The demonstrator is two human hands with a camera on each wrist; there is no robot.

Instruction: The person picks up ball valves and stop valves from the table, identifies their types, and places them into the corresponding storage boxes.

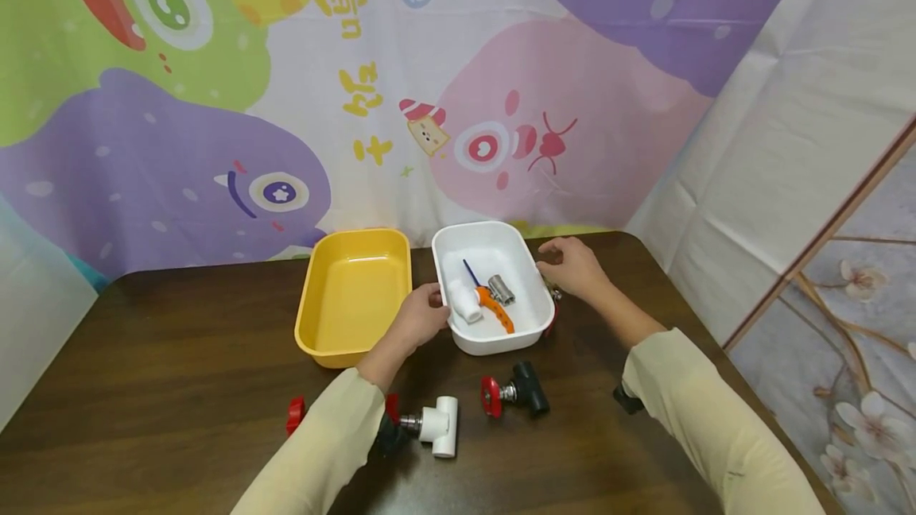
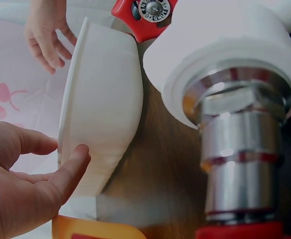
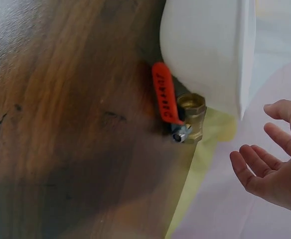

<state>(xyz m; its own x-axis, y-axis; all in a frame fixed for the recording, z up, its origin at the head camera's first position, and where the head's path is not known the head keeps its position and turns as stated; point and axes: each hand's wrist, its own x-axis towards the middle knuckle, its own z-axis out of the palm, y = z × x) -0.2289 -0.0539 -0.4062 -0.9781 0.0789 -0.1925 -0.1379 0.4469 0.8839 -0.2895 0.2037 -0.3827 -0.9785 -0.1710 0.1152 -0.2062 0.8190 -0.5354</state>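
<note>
A: Where's the white tray point(image 1: 527, 323)?

B: Head view: table point(image 1: 179, 356) centre, long axis running 11 to 5 o'clock. Yellow tray point(image 1: 352, 296) just beside it at its 9 o'clock.

A: Hands?

B: Left hand point(image 1: 420, 318) is at the tray's 8 o'clock rim. In the left wrist view the thumb lies against the outer wall and the fingers reach over the lip, loosely spread, not clamped. Right hand point(image 1: 572, 267) is at the 2 o'clock rim. The right wrist view shows its fingers relaxed and slightly curled, with a visible gap to the wall, so it holds nothing.

A: How will it handle?

B: My guess: thin rigid plastic, light, glossy, so slick on the wall. Inside are a white fitting point(image 1: 466, 302), an orange-handled piece point(image 1: 495, 310) and a metal coupling point(image 1: 502, 290), all loose; they will slide if it tips. Best hold is under the rolled lip on both long sides, kept level.

A: Anything only the wrist cams catch?

B: Right wrist view: a brass valve with a red lever point(image 3: 178, 112) tucked against the tray's outer wall, barely visible from the head. Left wrist view: the white tee valve point(image 2: 225, 64) close up, chrome stem showing. Only the head view shows the black valve point(image 1: 517, 393) at the tray's 6 o'clock and the tray contents.
</note>
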